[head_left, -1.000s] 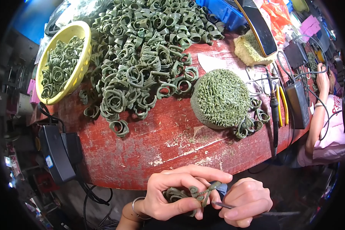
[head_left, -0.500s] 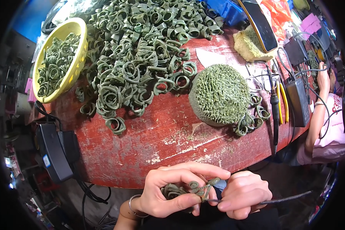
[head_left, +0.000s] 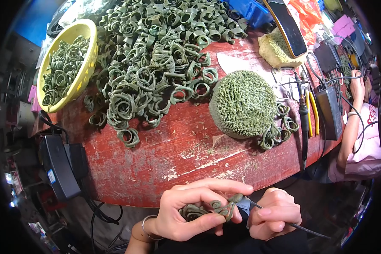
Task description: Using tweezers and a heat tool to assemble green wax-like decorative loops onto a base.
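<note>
My left hand (head_left: 186, 203) is closed around several coiled green rings. Between its thumb and fingers, one green openwork ring (head_left: 225, 208) with a small spiral sticks out toward the right. My right hand (head_left: 275, 216) grips a thin dark rod-like tool (head_left: 311, 231). The tool's near part slants down to the right past the wrist, and its other end reaches up beside the ring. Whether the tip touches the ring I cannot tell. A bit of greyish-blue material (head_left: 244, 205) shows between the hands. Both hands are just off the table's front edge.
A large heap of green rings (head_left: 146, 78) covers the back of the red table (head_left: 127, 178). Left stands a yellow basket (head_left: 93, 55) of rings; centre right, a round crumbly green block (head_left: 243, 103). Farther right are a pen-like corded tool (head_left: 303, 122), yellow-handled pliers (head_left: 313, 114), a phone (head_left: 285, 27) and another person's arm (head_left: 351, 127).
The tool in my right hand has tilted, its working end now higher and its back end lower. My right hand has turned slightly. My left hand keeps its hold, almost still.
</note>
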{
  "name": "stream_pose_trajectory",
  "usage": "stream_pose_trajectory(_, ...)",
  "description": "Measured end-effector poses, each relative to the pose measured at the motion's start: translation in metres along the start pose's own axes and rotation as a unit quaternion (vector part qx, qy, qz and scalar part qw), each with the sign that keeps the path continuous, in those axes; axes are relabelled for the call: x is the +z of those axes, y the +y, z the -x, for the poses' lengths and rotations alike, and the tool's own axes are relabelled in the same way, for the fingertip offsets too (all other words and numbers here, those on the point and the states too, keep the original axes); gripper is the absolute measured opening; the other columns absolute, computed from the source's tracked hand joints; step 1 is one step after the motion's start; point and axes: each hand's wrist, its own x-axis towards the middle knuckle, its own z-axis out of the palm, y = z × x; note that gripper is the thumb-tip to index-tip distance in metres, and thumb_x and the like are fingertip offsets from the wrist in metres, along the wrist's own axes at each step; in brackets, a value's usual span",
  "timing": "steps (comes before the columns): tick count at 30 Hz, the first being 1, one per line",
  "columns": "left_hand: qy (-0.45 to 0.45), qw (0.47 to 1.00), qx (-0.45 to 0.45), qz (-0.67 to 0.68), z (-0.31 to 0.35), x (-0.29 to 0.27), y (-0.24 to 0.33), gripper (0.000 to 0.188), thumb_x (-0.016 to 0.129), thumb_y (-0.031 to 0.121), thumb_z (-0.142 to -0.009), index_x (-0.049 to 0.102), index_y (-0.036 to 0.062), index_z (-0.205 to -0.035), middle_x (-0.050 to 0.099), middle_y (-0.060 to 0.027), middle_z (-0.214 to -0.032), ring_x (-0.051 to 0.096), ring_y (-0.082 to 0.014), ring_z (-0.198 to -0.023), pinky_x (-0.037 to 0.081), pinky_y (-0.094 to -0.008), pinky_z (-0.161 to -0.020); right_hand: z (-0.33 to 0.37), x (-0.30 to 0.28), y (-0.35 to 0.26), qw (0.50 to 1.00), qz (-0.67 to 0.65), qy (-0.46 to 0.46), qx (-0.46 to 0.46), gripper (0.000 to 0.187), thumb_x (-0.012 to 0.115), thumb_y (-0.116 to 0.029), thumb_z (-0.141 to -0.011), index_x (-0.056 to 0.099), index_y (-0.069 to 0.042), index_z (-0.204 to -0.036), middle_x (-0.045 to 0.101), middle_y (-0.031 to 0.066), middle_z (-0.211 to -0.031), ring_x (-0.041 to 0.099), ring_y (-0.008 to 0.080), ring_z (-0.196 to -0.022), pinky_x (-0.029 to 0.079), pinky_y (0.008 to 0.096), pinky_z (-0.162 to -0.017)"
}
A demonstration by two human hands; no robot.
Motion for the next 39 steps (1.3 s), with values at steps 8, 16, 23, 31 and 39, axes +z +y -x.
stream_pose_trajectory(8,0.012,0.942,0.163,-0.295,0.0029,-0.0009,-0.0036,0.009,0.056,-0.004,-0.072,0.048,-0.0071,-0.076,0.048,-0.0301,-0.1,0.061,-0.0289,-0.072,0.053,-0.0285,-0.049,-0.002,0.0012,-0.0038,0.999,-0.036,0.02,0.035,0.025,0.047,-0.026,-0.085,0.048,-0.004,-0.073,0.045,-0.0016,-0.041,0.041,0.0086,-0.032,0.031,0.0205,-0.033)
stream_pose_trajectory(16,-0.026,0.957,0.157,-0.243,0.0054,-0.0035,-0.0039,0.011,0.059,-0.002,-0.072,0.051,-0.0079,-0.077,0.047,-0.0317,-0.101,0.061,-0.032,-0.074,0.053,-0.0304,-0.05,-0.0044,0.0004,0.0002,0.986,-0.155,-0.003,0.062,0.027,0.048,-0.028,-0.085,0.049,-0.004,-0.072,0.046,-0.0006,-0.042,0.042,0.01,-0.032,0.033,0.0215,-0.032)
stream_pose_trajectory(23,-0.025,0.993,0.076,-0.091,0.0036,-0.003,-0.0033,0.014,0.059,0.004,-0.075,0.052,-0.0081,-0.073,0.046,-0.0338,-0.101,0.061,-0.0335,-0.074,0.052,-0.0313,-0.045,-0.0005,0.0009,-0.004,0.994,-0.069,0.019,0.078,0.028,0.043,-0.029,-0.087,0.048,-0.004,-0.074,0.043,-0.0013,-0.04,0.04,0.0098,-0.032,0.032,0.0216,-0.033)
stream_pose_trajectory(31,-0.007,0.996,0.067,-0.064,0.0008,-0.0007,-0.0043,0.019,0.06,0.009,-0.076,0.053,-0.0093,-0.073,0.047,-0.0339,-0.101,0.061,-0.0338,-0.071,0.05,-0.0289,-0.041,-0.0037,0.0003,-0.0032,0.994,-0.09,0.002,0.058,0.026,0.045,-0.028,-0.086,0.047,-0.004,-0.076,0.043,-0.0018,-0.041,0.039,0.009,-0.032,0.032,0.0213,-0.034)
stream_pose_trajectory(39,0.008,0.997,0.062,-0.042,0.0035,-0.007,-0.0039,0.018,0.059,0.006,-0.076,0.052,-0.0104,-0.074,0.046,-0.0346,-0.101,0.061,-0.0327,-0.071,0.05,-0.0283,-0.04,-0.0023,-0.0009,-0.0031,0.995,-0.049,-0.029,0.083,0.023,0.046,-0.028,-0.086,0.048,-0.006,-0.08,0.044,-0.0033,-0.042,0.042,0.0098,-0.033,0.036,0.0216,-0.035)
